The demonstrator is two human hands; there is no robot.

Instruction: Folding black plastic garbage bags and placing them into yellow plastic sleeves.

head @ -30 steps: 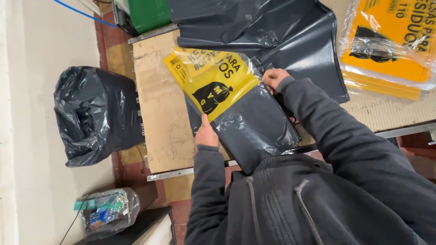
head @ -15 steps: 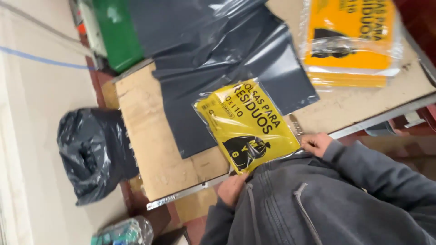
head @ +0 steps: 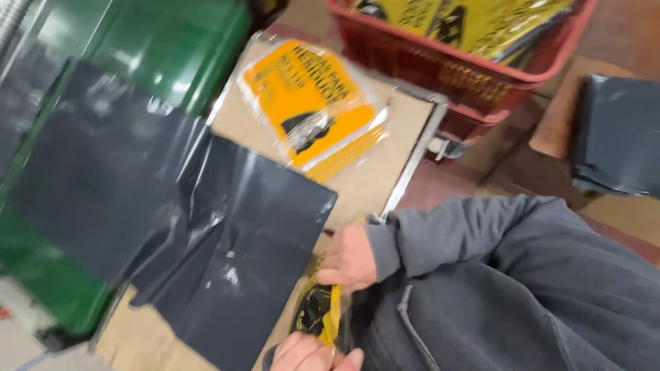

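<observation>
1. A yellow packet [head: 322, 310] with black print stands on edge against the person's chest, long axis running up and down.
2. The right hand [head: 349, 260] pinches its top edge.
3. The left hand [head: 313, 354] grips its bottom.
4. An orange packet [head: 309, 103] in clear wrap lies on the table [head: 375, 175], with yellow ones in the red basket [head: 474, 65].

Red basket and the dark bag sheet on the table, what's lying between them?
In the head view, a stack of clear-wrapped yellow packs lies on the cardboard-covered table, between the red basket and the spread dark plastic sheet.
</observation>
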